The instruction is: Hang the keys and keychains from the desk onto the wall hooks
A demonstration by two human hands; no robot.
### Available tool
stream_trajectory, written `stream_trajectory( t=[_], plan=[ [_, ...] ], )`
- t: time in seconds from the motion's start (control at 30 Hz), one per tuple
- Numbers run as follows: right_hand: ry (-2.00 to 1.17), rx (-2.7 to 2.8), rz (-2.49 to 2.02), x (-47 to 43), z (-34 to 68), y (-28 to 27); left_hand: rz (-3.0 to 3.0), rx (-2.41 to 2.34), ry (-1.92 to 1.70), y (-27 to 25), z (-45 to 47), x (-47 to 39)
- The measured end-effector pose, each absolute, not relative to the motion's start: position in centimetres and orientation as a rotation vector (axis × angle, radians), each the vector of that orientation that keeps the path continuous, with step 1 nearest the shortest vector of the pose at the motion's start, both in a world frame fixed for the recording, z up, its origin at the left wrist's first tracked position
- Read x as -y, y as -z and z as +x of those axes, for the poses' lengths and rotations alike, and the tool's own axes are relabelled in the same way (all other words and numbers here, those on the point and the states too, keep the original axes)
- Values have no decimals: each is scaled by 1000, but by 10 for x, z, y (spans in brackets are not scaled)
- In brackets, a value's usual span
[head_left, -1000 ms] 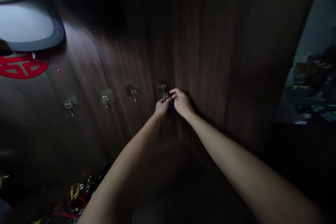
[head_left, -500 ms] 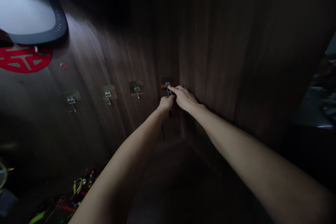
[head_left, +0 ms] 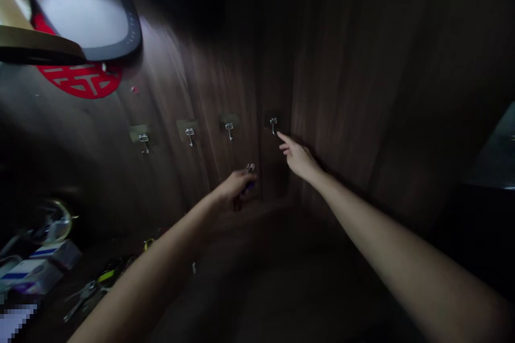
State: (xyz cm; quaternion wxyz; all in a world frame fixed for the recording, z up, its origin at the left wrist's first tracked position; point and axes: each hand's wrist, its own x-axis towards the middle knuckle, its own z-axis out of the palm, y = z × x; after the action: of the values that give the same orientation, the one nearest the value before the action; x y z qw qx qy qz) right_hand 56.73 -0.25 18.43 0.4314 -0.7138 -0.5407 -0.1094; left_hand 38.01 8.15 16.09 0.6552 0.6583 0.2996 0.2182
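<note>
My left hand [head_left: 235, 183] is closed on a small keychain [head_left: 250, 168], blurred, with a shiny metal clasp on top, a bit of blue and a dark reddish part hanging below. It is below and left of the rightmost metal hook [head_left: 273, 124], apart from the wall. My right hand [head_left: 300, 159] has its index finger stretched out beside the tip of that hook, the other fingers loosely bent and holding nothing. Whether the fingertip touches the hook I cannot tell. Nothing hangs on this hook.
Three more hooks [head_left: 229, 127] run leftward along the dark wood wall [head_left: 209, 80]. A grey-and-dark cap-like item [head_left: 92, 21] hangs over a red paper cutout [head_left: 90, 83] upper left. Keys [head_left: 82, 297] and small boxes [head_left: 36, 276] lie lower left. A side panel [head_left: 354, 91] rises at right.
My left hand has come down and left off the rightmost hook with the keychain in it. My right hand has drawn slightly back from the hook. The view has shifted left.
</note>
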Motion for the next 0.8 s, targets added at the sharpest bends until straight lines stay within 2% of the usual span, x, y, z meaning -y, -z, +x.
stream_trajectory(
  t=[0.1,0.17,0.33,0.6,0.8],
  plan=[
    [56,1418,-1644,14,537,-120,1411,-898,-518,-86,317,-72],
    [-105,1445,-1608,23,510,-77,1367,-977,-554,-55,281,-64],
    [-375,1503,-1540,42,435,-8,1441,-1073,-810,-41,209,-47],
    [-360,1496,-1485,56,367,12,1889,-1202,-1106,-33,97,-9],
    [-442,1405,-1564,61,362,1,1727,-1308,-1183,-12,41,7]
  ],
)
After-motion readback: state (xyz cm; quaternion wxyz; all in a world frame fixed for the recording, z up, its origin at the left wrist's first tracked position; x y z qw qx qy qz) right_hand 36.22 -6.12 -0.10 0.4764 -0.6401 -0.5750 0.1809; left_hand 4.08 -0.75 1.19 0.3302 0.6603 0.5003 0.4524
